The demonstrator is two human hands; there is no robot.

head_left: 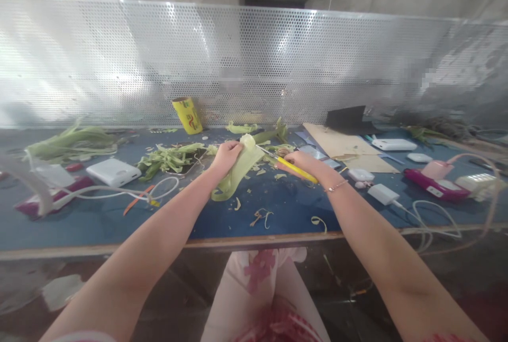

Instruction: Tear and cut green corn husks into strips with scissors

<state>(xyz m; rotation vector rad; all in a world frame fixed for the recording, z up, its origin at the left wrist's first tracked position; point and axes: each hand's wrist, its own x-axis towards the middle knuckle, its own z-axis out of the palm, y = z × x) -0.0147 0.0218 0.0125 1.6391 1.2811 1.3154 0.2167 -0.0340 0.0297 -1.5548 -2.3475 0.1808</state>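
In the middle of the head view, my left hand (229,153) is closed on a broad pale green leaf (243,164) that looks like a corn husk. The leaf hangs down toward the table, its pale upper end sticking out past my fingers. My right hand (300,161) grips a yellow-handled tool (296,169) with a thin metal end. That metal end points left and meets the leaf's upper end; whether it cuts in, I cannot tell. Cut green strips (170,159) lie in a heap left of my left hand. Small scraps (260,217) are strewn below the leaf.
A yellow tube-like can (188,116) leans by the perforated metal screen (159,61). Larger green leaves (69,141) lie far left. A white power bank (113,172), cables and a purple power strip (436,184) flank the work area. Cardboard (337,141) lies back right.
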